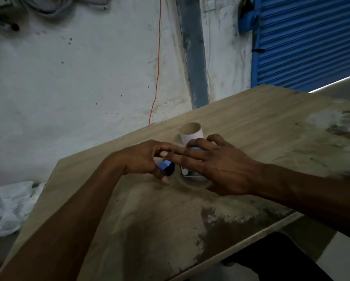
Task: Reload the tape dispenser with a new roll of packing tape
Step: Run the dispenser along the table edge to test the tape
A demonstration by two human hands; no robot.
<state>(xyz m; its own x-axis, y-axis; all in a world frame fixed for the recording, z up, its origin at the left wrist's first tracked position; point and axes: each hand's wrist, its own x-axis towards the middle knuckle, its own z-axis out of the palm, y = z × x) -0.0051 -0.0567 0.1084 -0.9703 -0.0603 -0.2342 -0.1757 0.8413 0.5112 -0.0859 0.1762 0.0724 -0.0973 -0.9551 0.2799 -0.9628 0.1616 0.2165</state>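
Note:
A blue and black tape dispenser [166, 166] lies on the wooden table [261, 122], mostly hidden under my two hands. My left hand [143, 159] grips its blue and black end from the left. My right hand [216, 163] lies spread over its right part, where a white and clear piece [187, 173] shows below the fingers; whether that is the tape roll I cannot tell. An empty cardboard tape core [191, 132] stands upright just behind my right fingers.
The table top is dusty and stained, with dark patches at the right [342, 126] and front. A white wall with a red wire [157, 63] rises behind. A blue shutter [312, 41] is at right. Crumpled white plastic [9, 207] lies on the floor left.

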